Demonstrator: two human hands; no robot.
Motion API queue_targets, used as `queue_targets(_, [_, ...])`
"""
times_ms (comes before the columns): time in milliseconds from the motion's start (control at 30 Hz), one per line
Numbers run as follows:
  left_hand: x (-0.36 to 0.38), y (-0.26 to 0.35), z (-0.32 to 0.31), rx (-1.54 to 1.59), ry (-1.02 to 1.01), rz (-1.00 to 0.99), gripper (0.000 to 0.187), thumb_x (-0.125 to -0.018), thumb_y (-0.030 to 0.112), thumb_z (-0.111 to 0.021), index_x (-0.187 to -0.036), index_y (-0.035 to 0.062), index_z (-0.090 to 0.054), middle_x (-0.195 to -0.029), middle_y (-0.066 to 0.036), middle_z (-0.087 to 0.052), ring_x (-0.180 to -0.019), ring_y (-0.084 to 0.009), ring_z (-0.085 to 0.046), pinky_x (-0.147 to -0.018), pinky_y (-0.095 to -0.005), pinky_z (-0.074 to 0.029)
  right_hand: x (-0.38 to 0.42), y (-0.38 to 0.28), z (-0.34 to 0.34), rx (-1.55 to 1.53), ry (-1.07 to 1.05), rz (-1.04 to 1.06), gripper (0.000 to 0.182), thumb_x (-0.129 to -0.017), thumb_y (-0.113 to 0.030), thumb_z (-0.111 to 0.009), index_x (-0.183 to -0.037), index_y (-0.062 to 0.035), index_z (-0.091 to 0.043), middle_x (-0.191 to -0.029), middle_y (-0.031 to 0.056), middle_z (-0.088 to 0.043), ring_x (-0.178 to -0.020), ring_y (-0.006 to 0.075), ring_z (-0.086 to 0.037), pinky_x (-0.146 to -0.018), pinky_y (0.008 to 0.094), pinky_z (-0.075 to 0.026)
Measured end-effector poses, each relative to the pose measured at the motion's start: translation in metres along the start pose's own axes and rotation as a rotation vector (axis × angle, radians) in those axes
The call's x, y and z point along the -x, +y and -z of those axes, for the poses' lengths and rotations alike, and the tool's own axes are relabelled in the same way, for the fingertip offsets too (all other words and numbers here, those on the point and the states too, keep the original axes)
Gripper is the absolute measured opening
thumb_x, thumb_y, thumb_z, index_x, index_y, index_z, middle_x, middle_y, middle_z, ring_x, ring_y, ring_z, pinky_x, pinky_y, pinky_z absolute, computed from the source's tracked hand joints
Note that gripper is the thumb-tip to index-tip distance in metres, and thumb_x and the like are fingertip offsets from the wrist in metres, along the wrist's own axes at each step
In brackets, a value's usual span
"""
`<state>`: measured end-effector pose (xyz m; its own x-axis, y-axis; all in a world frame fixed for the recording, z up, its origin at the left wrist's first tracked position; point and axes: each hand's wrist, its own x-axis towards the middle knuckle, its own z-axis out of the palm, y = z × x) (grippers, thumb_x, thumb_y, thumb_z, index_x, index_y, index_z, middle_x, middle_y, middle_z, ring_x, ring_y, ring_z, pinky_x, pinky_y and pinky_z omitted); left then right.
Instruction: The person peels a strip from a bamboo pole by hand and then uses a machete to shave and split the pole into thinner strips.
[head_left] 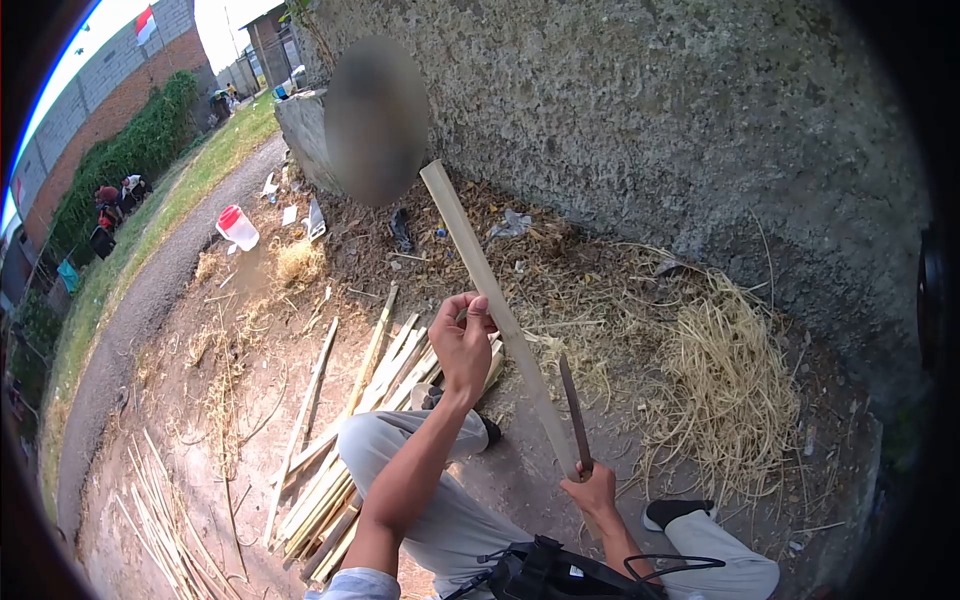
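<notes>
A long pale bamboo strip (485, 270) slants from the wall side down toward my lap. My left hand (463, 345) has its fingers curled against the strip's edge near the middle. Lower down, my right hand (592, 490) is closed round the base of a dark long-bladed knife (573, 410), beside the strip's lower end. The blade points up and away, next to the strip. Split bamboo pieces (330, 500) lie in a pile by my bent knee. To the right is a heap of thin curly shavings (740, 380).
A rough concrete wall (650, 120) stands ahead. Thin strips (165, 520) lie at the lower left. A red-lidded container (238, 228) and litter are farther back. Beyond the path (170, 240), people (120, 205) are near the hedge. A black bag (550, 575) is at my waist.
</notes>
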<state>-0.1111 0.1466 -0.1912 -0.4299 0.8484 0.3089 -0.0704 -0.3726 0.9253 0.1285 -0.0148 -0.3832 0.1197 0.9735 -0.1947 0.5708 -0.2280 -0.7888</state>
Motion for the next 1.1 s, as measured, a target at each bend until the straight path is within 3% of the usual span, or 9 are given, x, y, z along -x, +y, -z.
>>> queue_targets(267, [-0.002,0.011,0.000,0.121,-0.025,-0.003,0.017,-0.101,0.018,-0.053,-0.095,0.0023,-0.051,-0.080,-0.007,-0.064,-0.061,-0.0141,-0.067,-0.053,-0.0272,-0.058,-0.002,0.000,0.002,-0.010,0.003,-0.029,0.032,-0.057,-0.029,-0.078,-0.068,-0.0073,-0.058,-0.061,0.0072,-0.061,-0.057,0.0234,-0.062,-0.058,0.0360,-0.048])
queue_targets(367, [-0.010,0.010,0.008,0.142,-0.027,0.009,0.018,-0.103,0.020,-0.049,-0.098,0.0028,-0.048,-0.081,-0.008,-0.063,-0.060,-0.0163,-0.067,-0.052,-0.0293,-0.058,-0.002,-0.008,0.008,-0.006,-0.016,-0.028,0.032,-0.056,-0.024,-0.080,-0.069,-0.0059,-0.057,-0.062,0.0056,-0.060,-0.058,0.0158,-0.060,-0.057,0.0328,-0.047])
queue_targets(667, [-0.033,0.021,0.030,0.229,0.082,-0.034,0.017,-0.104,0.020,-0.045,-0.100,0.0037,-0.044,-0.081,-0.010,-0.061,-0.063,-0.0257,-0.070,-0.055,-0.0351,-0.061,0.000,-0.008,0.010,0.016,-0.038,0.082,0.036,-0.054,-0.027,-0.081,-0.073,-0.0045,-0.061,-0.066,0.0082,-0.062,-0.062,0.0190,-0.061,-0.059,0.0346,-0.049])
queue_targets(700, [-0.038,0.024,0.035,0.245,0.105,-0.044,0.017,-0.104,0.020,-0.046,-0.099,0.0037,-0.044,-0.081,-0.010,-0.061,-0.063,-0.0258,-0.070,-0.056,-0.0351,-0.062,0.001,-0.008,0.012,0.030,-0.056,0.076,0.037,-0.054,-0.029,-0.080,-0.075,-0.0047,-0.062,-0.067,0.0100,-0.064,-0.064,0.0228,-0.063,-0.062,0.0358,-0.050])
queue_targets(767, [-0.050,0.021,0.053,0.363,0.163,-0.030,0.015,-0.103,0.020,-0.047,-0.101,0.0054,-0.045,-0.082,-0.008,-0.061,-0.063,-0.0210,-0.069,-0.050,-0.0279,-0.057,0.002,-0.007,0.016,0.055,-0.088,0.061,0.039,-0.055,-0.033,-0.079,-0.079,-0.0049,-0.065,-0.071,0.0135,-0.068,-0.070,0.0305,-0.068,-0.067,0.0384,-0.052])
queue_targets(833, [-0.061,0.022,0.073,0.511,0.207,0.019,0.015,-0.103,0.021,-0.048,-0.102,0.0057,-0.046,-0.084,-0.008,-0.060,-0.063,-0.0178,-0.067,-0.046,-0.0266,-0.054,0.003,-0.003,0.017,0.035,-0.080,0.042,0.039,-0.055,-0.033,-0.078,-0.078,-0.0047,-0.065,-0.069,0.0128,-0.067,-0.068,0.0297,-0.067,-0.066,0.0376,-0.052])
queue_targets(933, [-0.071,0.031,0.085,0.415,0.420,0.080,0.021,-0.099,0.028,-0.057,-0.099,0.0074,-0.054,-0.078,-0.005,-0.063,-0.060,-0.0174,-0.067,-0.041,-0.0213,-0.046,0.003,-0.006,0.021,-0.015,-0.040,0.037,0.037,-0.056,-0.032,-0.078,-0.076,-0.0038,-0.064,-0.065,0.0108,-0.064,-0.063,0.0258,-0.065,-0.063,0.0353,-0.051])
queue_targets(1033, [-0.061,0.030,0.073,0.176,0.194,0.203,0.023,-0.098,0.030,-0.058,-0.099,0.0072,-0.058,-0.079,-0.004,-0.064,-0.060,-0.0167,-0.067,-0.044,-0.0203,-0.047,-0.001,-0.015,0.027,-0.117,0.048,0.079,0.031,-0.058,-0.026,-0.077,-0.073,-0.0025,-0.063,-0.062,0.0071,-0.062,-0.059,0.0184,-0.063,-0.059,0.0316,-0.049])
queue_targets(1100, [-0.047,0.017,0.056,0.109,-0.028,0.252,0.041,-0.101,0.040,-0.049,-0.097,0.0012,-0.059,-0.076,-0.009,-0.064,-0.058,-0.0183,-0.068,-0.046,-0.0242,-0.052,-0.001,-0.026,0.034,-0.234,0.137,0.090,0.027,-0.060,-0.022,-0.076,-0.071,-0.0017,-0.062,-0.061,0.0045,-0.061,-0.058,0.0137,-0.061,-0.057,0.0296,-0.048])
